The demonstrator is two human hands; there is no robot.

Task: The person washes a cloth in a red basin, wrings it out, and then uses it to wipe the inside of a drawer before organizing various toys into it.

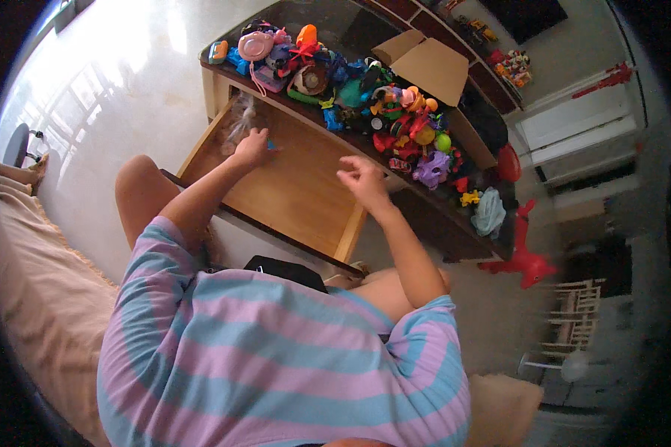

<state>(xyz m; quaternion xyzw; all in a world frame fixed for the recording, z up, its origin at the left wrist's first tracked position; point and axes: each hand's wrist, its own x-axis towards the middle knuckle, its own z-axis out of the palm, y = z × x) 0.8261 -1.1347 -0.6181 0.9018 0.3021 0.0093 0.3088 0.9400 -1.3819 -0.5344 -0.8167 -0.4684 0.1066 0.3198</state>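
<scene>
My left hand (253, 146) is inside the pulled-out wooden drawer (296, 184), near its far left corner. By its fingertips is a small blue thing (271, 145), and whether the fingers hold it cannot be told. Clear plastic bags (241, 120) lie beyond that hand in the drawer. My right hand (363, 181) is raised over the drawer's right side, fingers bent and apart, with nothing seen in it. A long heap of colourful plastic toys (346, 89) covers the dark cabinet top above the drawer, with a purple toy (431, 169) towards its right part.
An open cardboard box (433, 67) stands behind the toys. A pale plastic bag (488, 212) lies at the cabinet's right end, near a red inflatable animal (523, 262). At left is a cloth-covered piece of furniture (45, 279), with another person's foot (38, 172) beyond it.
</scene>
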